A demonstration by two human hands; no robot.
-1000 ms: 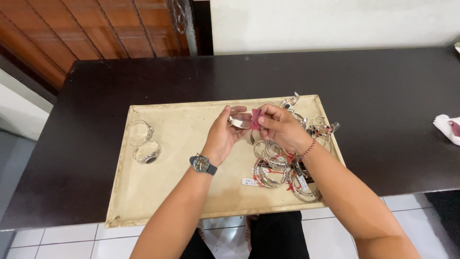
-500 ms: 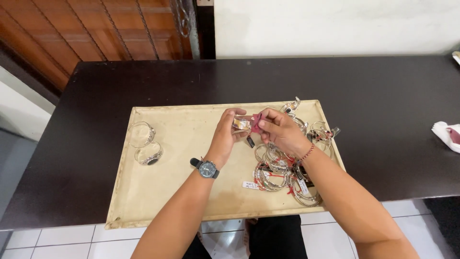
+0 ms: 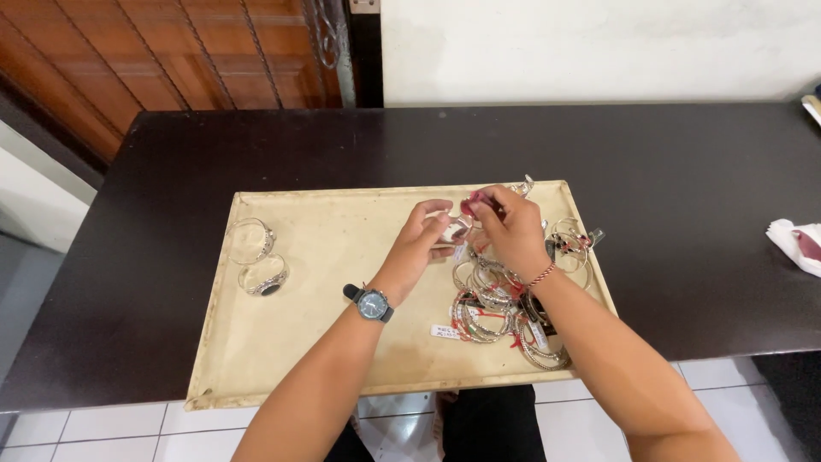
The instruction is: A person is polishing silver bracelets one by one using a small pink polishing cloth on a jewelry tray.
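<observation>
both hands raised just above the cream tray [image 3: 256, 376], meeting over its upper middle. left hand [image 3: 419, 242] curled round a silver bangle [image 3: 457, 229], grip clenched on it with fingertips pinching the band so it stays steady and faces up toward the eyes. right hand [image 3: 511, 229] closed in a pinch on a small red tag or thread [image 3: 475, 204] at the bangle's top edge — hard to tell which, too small — grip tight on it, most likely so the piece can be worked against the left hand's hold. dark wristwatch [image 3: 371, 304] on the left wrist, red-and-white cord bracelet [image 3: 540, 275] on the right. directly under and to the right of the hands, a tangled heap of silver bangles [image 3: 500, 312] with red threads and little white labels, lying on the tray's right half, touching and overlapping one another — within easy reach of the right hand. well apart on the tray's left side, two bangles set out singly: a thin plain one [image 3: 249, 240] and just below it a broader one with a dark stone [image 3: 265, 279], near each other but not in the heap, seemingly kept separate from the unsorted pile. tray resting on a dark table [image 3: 684, 171], near its front edge. a white cloth [image 3: 800, 244] at the table's far right, away from everything.
</observation>
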